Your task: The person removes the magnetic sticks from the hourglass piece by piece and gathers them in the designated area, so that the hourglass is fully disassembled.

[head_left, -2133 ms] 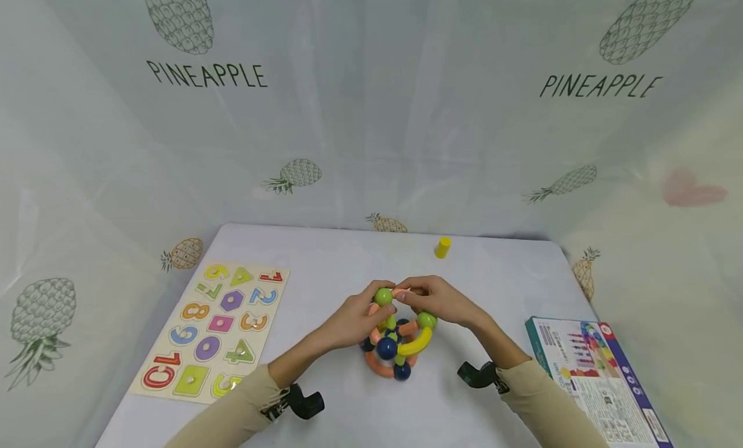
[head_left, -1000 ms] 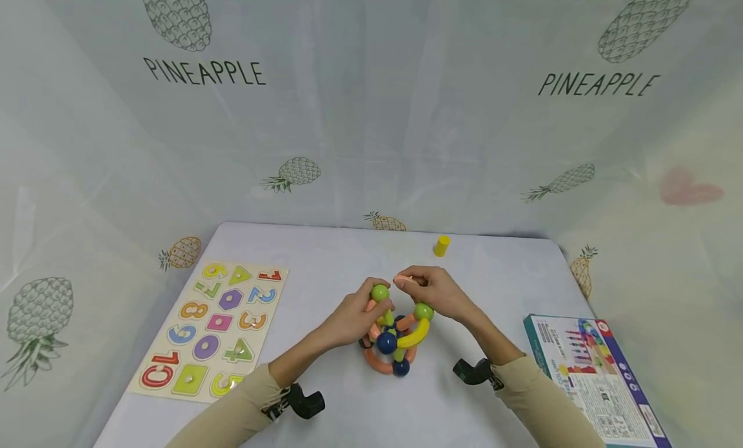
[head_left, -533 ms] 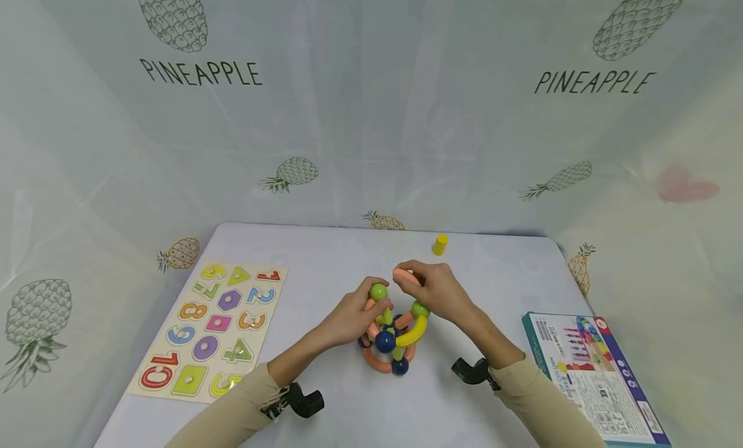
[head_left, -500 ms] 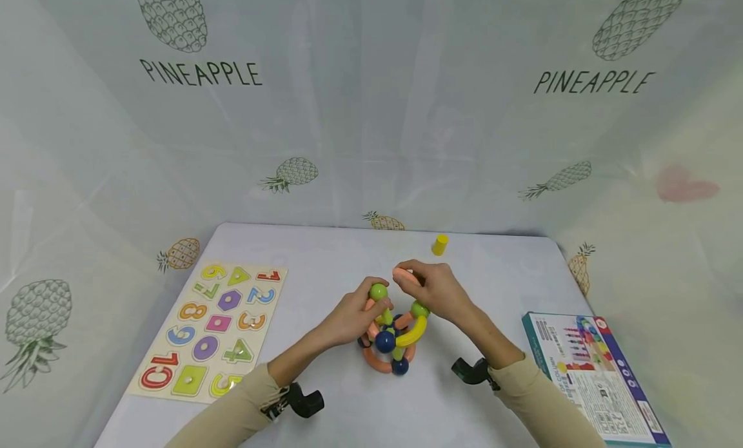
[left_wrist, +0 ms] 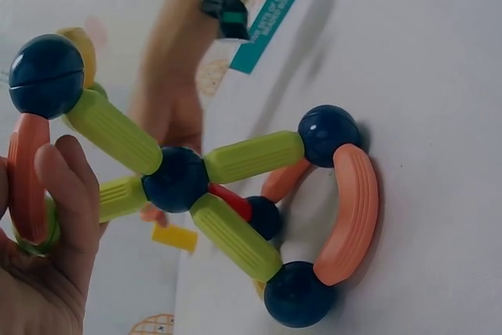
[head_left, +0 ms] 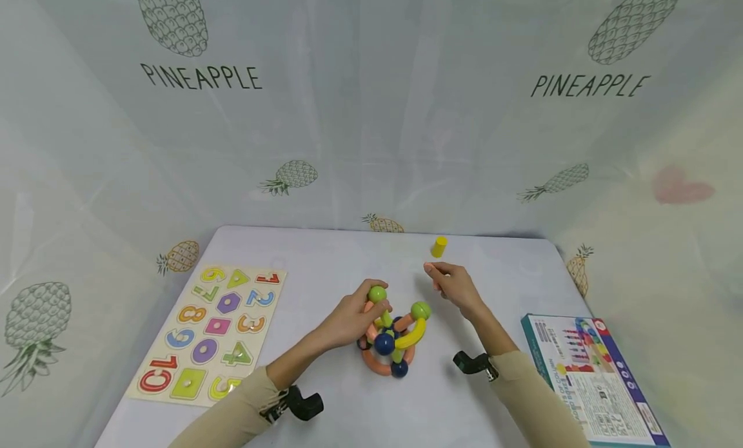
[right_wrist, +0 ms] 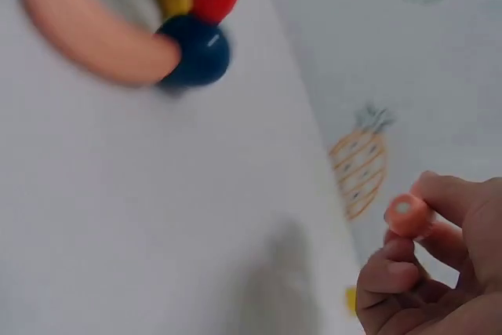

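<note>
My left hand (head_left: 350, 319) grips the upper left part of a magnetic ball-and-stick model (head_left: 384, 343), near a light green ball (head_left: 377, 294). Navy balls, green straight sticks, orange curved sticks and one red stick make up the model in the left wrist view, where my left fingers (left_wrist: 69, 186) curl around an orange curved stick (left_wrist: 28, 182). The model's base stands on the table. My right hand (head_left: 456, 287), raised apart from the model at its upper right, pinches an orange magnetic stick (right_wrist: 408, 215) between thumb and fingers; its round end faces the right wrist camera.
A short yellow stick (head_left: 438, 246) stands near the table's back edge, just beyond my right hand. A number-and-shape puzzle board (head_left: 191, 314) lies at left. At right lies a printed toy box (head_left: 598, 377). Pineapple-print cloth (head_left: 371, 113) hangs behind the white table (head_left: 325, 403).
My right hand, at first beside the green top ball with the orange stick, has drawn back from the model and moved right with the stick. My left hand keeps its hold.
</note>
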Demonstrator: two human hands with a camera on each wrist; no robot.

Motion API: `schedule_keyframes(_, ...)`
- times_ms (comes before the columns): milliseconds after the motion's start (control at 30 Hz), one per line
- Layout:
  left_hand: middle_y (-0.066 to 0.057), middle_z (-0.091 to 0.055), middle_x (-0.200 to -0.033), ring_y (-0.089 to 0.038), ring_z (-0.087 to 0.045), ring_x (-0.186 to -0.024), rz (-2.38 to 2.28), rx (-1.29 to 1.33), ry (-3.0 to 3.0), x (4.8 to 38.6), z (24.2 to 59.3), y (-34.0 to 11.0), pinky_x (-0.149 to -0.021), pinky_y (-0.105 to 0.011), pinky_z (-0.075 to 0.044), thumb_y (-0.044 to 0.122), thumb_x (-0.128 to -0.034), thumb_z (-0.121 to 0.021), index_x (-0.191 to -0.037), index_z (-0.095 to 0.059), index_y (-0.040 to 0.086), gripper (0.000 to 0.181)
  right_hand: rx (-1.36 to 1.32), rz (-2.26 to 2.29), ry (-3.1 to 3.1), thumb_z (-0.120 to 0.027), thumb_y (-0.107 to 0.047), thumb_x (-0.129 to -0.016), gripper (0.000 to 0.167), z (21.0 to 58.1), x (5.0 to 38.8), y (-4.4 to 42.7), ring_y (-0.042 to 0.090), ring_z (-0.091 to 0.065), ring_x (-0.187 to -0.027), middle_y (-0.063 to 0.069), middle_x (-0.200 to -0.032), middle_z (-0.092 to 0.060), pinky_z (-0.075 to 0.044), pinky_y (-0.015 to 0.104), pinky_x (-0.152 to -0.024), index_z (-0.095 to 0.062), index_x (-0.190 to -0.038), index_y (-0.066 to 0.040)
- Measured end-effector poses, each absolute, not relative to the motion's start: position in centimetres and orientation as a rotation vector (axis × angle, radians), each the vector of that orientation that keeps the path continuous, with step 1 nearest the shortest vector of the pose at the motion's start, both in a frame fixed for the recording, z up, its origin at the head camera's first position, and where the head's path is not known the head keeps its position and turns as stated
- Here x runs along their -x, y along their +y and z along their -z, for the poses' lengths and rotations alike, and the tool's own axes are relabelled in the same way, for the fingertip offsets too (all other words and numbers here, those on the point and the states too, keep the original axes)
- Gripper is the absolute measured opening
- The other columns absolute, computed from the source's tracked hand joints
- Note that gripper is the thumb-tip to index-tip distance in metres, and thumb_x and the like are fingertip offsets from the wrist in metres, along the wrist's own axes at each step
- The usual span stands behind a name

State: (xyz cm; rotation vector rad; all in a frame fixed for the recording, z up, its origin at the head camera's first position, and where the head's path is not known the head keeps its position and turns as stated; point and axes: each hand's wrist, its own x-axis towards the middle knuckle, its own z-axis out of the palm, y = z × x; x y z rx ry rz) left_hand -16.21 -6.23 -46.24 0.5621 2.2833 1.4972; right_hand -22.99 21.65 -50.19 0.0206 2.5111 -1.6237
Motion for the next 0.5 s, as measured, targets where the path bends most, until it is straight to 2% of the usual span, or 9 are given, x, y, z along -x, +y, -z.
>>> schedule_keyframes(133,0.0,-0.071,-0.108,-0.019,-0.056,-0.04,-1.489,-0.569,2.291,16.1,46.2,-6.4,-0.038,-0.032,-0.05,0.041,-0.1052,-0.052,-0.144,-0.042,0.018,0.047,-0.09,1.498,2.505,-0.06,-0.039,-0.102,0.048,52.9,23.4,22.4,0.016,-0.046,-0.059,0.008,-0.073,-0.061,-0.037,0.025,-0.052,-0.063,-0.133,-0.003)
schedule_keyframes(367,-0.001,-0.071,-0.107,-0.013,-0.049,-0.038,-1.463,-0.582,2.293,16.6,46.1,-6.7,-0.037,-0.024,-0.044,0.04,-0.1048,-0.053,-0.145,-0.041,0.019,0.047,-0.037,1.225,2.696,-0.063,-0.031,-0.1,0.041,54.8,23.8,22.3,0.016,-0.055,-0.067,0.006,-0.093,-0.069,-0.045,0.026,-0.057,-0.065,-0.132,-0.005)
schedule_keyframes(500,0.0,-0.071,-0.106,-0.012,-0.045,-0.039,-1.457,-0.566,2.286,17.2,46.0,-6.9,-0.037,-0.022,-0.041,0.038,-0.1044,-0.055,-0.146,-0.042,0.019,0.048,-0.005,1.155,2.769,-0.066,-0.031,-0.098,0.04,54.6,24.0,22.0,0.018,-0.057,-0.071,0.008,-0.096,-0.071,-0.046,0.027,-0.06,-0.067,-0.128,-0.005)
